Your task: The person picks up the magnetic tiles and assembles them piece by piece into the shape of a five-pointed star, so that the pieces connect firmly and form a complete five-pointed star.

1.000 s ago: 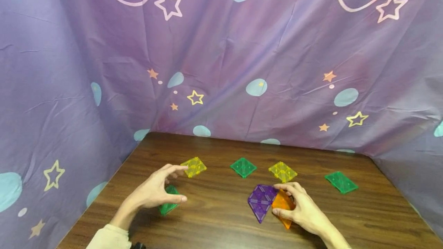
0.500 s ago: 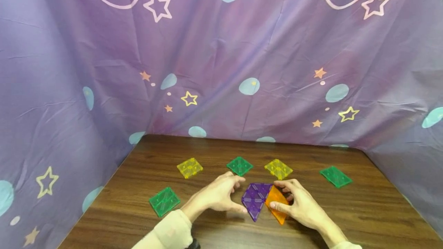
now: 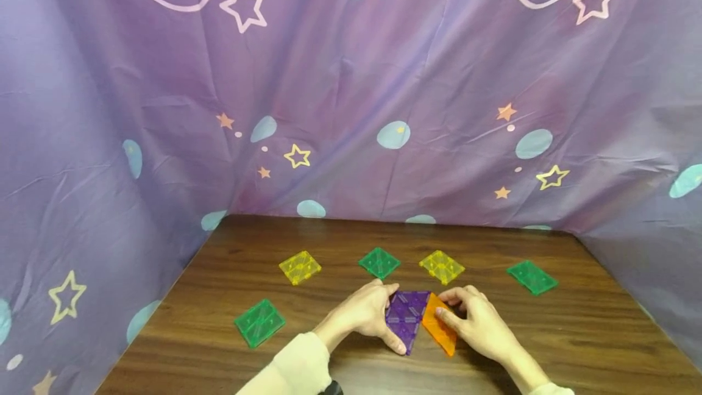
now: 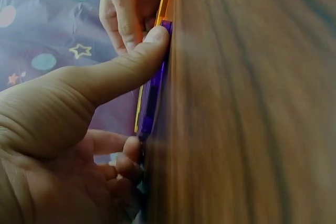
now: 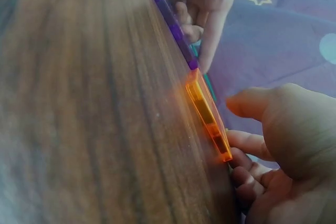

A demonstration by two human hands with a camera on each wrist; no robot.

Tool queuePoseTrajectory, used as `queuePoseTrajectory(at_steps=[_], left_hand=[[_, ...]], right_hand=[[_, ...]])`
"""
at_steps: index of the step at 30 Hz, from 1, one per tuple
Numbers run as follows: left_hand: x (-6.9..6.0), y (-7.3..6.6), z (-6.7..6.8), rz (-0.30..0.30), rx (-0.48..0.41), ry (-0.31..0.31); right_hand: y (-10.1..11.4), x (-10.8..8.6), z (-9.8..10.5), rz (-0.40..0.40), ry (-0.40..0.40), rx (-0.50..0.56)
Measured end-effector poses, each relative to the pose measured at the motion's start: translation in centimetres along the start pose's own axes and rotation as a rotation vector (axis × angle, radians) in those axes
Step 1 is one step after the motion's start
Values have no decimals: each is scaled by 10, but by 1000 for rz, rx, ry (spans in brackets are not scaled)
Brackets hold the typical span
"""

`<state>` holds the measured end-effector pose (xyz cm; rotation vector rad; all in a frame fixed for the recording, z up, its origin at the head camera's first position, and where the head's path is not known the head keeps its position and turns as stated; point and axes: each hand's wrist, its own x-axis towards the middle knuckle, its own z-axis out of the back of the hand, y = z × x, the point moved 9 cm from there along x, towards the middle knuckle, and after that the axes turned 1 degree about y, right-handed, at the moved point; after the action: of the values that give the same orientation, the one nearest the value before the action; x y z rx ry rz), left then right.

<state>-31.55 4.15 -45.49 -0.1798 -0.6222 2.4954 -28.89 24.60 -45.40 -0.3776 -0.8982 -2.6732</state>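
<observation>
One brown wood-grained table is serving as the surface, and a purple cloth printed with stars, moons and pale blue ovals is hanging behind it and along both sides. Three green tiles and two yellow tiles are lying flat, apart from one another, across the left, far and right areas. The purple piece is lying flat right of centre, between the hands; its long axis is running away from the person, with its narrow tip pointing toward the near edge. The orange tile is lying against its right side, its long axis slanting from far left to near right, a wedge-shaped gap opening between them at the near end. The left hand is gripping the purple piece between thumb and fingers. The right hand is bending its fingers at the orange tile's outer edge; whether they are pinching it cannot be told. Compared with half a second earlier, the left hand is now touching the purple piece rather than standing off beside it.
</observation>
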Motion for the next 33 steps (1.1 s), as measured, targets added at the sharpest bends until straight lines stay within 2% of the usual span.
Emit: queuePoseTrajectory(at_steps=[4, 9, 14, 17, 21, 26, 29, 33], left_hand=[[5, -5, -1, 30, -6, 0], [1, -4, -3, 70, -62, -3], [-1, -4, -4, 59, -123, -6], [0, -6, -4, 17, -160, -15], [4, -10, -5, -74, -206, -13], [5, -18, -7, -214, -256, 18], [3, -22, -7, -249, -258, 20], [2, -25, -7, -230, -241, 10]], right_hand=[[-4, -2, 1, -15, 0, 28], [-8, -4, -2, -28, 11, 65], [-9, -1, -3, -32, 20, 102], [-9, 1, -4, -38, 46, 144], [-9, 1, -6, -40, 70, 268], [-6, 0, -1, -17, -20, 409], [-5, -1, 3, -16, -73, 459], [-8, -2, 1, -54, -61, 520]])
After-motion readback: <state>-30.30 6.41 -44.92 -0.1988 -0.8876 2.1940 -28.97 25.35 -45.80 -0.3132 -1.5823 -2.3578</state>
